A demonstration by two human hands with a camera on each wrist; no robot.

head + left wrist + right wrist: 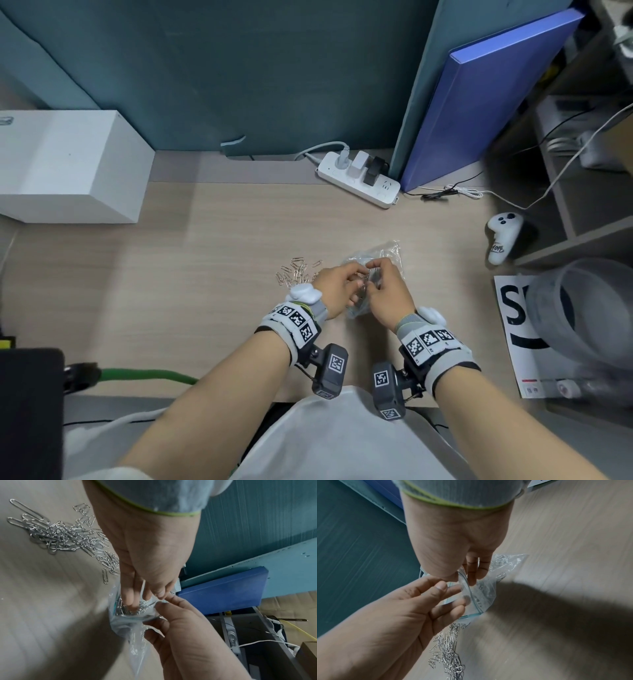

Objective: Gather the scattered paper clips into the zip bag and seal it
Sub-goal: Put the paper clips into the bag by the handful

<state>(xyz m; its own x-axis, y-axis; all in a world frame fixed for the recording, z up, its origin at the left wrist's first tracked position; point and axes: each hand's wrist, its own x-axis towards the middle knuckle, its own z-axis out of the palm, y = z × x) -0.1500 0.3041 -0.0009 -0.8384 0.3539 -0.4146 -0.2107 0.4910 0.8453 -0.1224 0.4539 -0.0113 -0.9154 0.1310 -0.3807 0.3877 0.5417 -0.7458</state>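
Both hands meet at the clear zip bag [383, 255], low and centre in the head view, on the wooden desk [205, 274]. The right hand [387, 291] pinches the bag's rim between thumb and fingers, holding the mouth open. The left hand [337, 291] has its fingers straight and reaching into that mouth (from the left wrist view the fingertips [130, 601] sit right among silver clips already inside); whether they hold any clips cannot be told. In the right wrist view the bag's blue-green zip strip [471, 592] curves open between the two hands, unsealed. A loose heap of paper clips [296, 272] lies on the desk just left of the left hand, touching nothing but the wood; in the left wrist view it fills the upper left. Toward the upper right of the head view sits a white power strip [359, 180], and a white box [68, 164] stands at the left edge
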